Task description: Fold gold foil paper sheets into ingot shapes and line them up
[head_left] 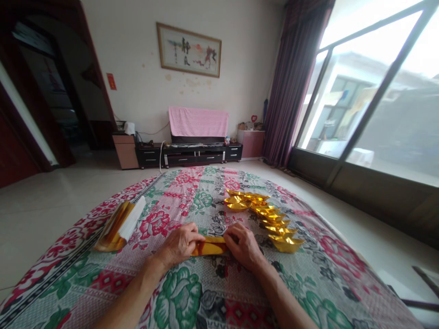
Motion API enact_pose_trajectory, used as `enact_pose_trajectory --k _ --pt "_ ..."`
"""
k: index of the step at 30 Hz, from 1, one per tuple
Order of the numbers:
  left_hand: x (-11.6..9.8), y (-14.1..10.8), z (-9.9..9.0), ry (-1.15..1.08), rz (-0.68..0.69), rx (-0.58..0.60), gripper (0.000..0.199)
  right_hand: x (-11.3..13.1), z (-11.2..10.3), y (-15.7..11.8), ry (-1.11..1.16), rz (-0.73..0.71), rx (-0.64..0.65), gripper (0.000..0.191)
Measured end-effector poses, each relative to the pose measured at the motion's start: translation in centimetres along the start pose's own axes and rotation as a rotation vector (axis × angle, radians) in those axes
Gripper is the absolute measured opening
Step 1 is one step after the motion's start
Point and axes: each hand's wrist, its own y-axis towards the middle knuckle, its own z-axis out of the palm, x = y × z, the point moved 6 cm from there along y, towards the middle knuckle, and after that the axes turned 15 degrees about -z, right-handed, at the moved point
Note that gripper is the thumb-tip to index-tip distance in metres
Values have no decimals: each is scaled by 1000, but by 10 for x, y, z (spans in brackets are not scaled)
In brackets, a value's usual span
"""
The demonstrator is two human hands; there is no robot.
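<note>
A folded strip of gold paper (pixel 210 248) lies across the middle of the table in front of me. My left hand (pixel 181 242) pinches its left end, and my right hand (pixel 243 244) grips the right end with curled fingers. Orange-red marking shows on the strip's face between the two hands. To the right, several shiny gold paper ingots (pixel 286 242) form a slanting row that runs back to a small cluster. On the left rests a stack of gold and white paper sheets (pixel 120 226), apart from both hands.
A flowered cloth (pixel 181 297) in red, green and grey covers the round table. Beyond it stand a low black cabinet (pixel 195 155) and a screen under a pink cloth (pixel 199 121). Large windows (pixel 370 100) and a purple curtain (pixel 295 77) line the right side.
</note>
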Motion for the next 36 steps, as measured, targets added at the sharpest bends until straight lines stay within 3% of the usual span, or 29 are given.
enact_pose_trajectory --k 23,36 --pt "3 0 0 -23 -2 -4 37 -10 9 0 -60 46 22 13" --pt "0 1 -3 -33 -4 -5 38 -9 10 -4 34 -30 17 19"
